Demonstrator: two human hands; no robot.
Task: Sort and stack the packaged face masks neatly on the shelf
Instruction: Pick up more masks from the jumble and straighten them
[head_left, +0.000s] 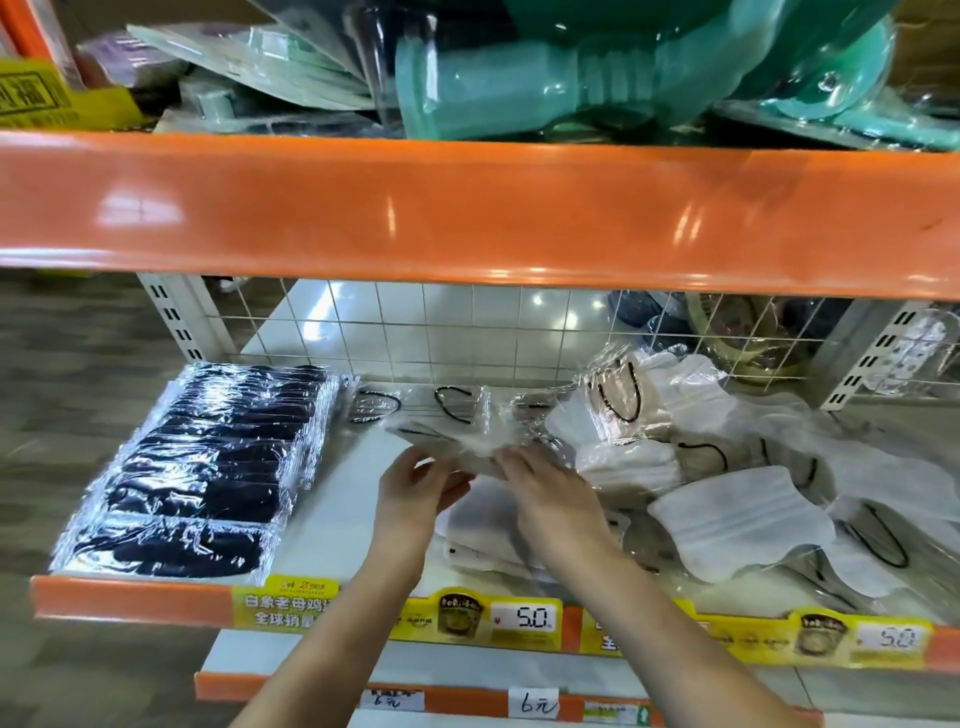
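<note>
Black packaged masks (208, 467) lie in a neat overlapping stack at the left of the white shelf (332, 519). White packaged masks (743, 519) with black ear loops sprawl in a loose heap on the right. Between them, my left hand (415, 488) and my right hand (550, 493) both grip one clear-wrapped white mask packet (457, 441) held just above the shelf's middle. A few more packets (457, 405) lie flat behind it near the wire grid.
An orange beam (467, 208) of the upper shelf hangs close overhead, with teal plastic goods (623, 67) on it. A white wire grid (441, 332) backs the shelf. Yellow price strips (519, 618) line the front edge. A lower shelf (467, 701) sits below.
</note>
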